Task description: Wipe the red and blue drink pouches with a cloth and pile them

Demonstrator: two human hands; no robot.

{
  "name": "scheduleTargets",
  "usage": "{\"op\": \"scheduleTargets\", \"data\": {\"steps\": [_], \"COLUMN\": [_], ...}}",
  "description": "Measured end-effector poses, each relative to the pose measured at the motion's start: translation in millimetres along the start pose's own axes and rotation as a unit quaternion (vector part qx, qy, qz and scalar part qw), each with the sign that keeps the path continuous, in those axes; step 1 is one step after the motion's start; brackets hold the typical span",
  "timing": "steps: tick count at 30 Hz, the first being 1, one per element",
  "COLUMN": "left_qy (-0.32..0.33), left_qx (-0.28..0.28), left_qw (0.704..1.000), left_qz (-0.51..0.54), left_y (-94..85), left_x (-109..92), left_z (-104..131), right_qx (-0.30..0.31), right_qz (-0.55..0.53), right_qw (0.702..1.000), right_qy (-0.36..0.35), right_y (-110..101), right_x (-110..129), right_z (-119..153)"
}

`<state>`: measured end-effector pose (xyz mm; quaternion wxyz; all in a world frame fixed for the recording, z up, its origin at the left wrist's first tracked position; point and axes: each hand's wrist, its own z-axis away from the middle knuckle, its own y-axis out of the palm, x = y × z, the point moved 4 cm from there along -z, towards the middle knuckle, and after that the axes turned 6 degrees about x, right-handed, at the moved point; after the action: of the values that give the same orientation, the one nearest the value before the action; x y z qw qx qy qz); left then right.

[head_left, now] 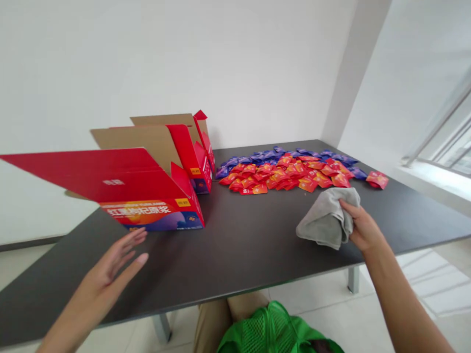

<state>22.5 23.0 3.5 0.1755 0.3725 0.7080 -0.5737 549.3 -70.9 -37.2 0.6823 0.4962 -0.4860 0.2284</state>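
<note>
My right hand grips a grey cloth, which hangs folded over the right part of the dark table. Thumb and fingertips of my left hand are apart, with nothing between them, just in front of the nearest red box. That box has its large flap raised toward the left. Behind the table's bare front part lies a heap of red packets, with purple packets along its back.
Two more open red boxes stand behind the nearest one. A single red packet lies right of the heap. White walls border the back and right, with a window at the far right.
</note>
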Motion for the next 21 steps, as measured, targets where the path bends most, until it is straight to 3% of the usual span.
{"op": "scheduleTargets", "data": {"steps": [3,5,12,21], "left_qy": [0.023,0.038,0.069,0.022], "left_qx": [0.141,0.161,0.156,0.115], "left_qw": [0.99,0.985,0.973,0.984], "left_qz": [-0.013,-0.046,-0.158,-0.134], "left_y": [14.4,19.6,30.6,17.6], "left_x": [17.0,22.6,29.2,76.0], "left_z": [-31.9,-53.4,-96.0,-109.5], "right_qx": [0.045,0.054,0.043,0.056], "right_qz": [-0.036,-0.032,0.023,0.16], "right_qw": [0.998,0.998,0.998,0.982], "right_qy": [0.018,0.021,0.028,0.083], "right_y": [11.9,14.5,8.0,13.8], "right_x": [-9.0,-13.0,-19.7,-31.5], "right_z": [-7.8,-8.3,-6.0,0.1]}}
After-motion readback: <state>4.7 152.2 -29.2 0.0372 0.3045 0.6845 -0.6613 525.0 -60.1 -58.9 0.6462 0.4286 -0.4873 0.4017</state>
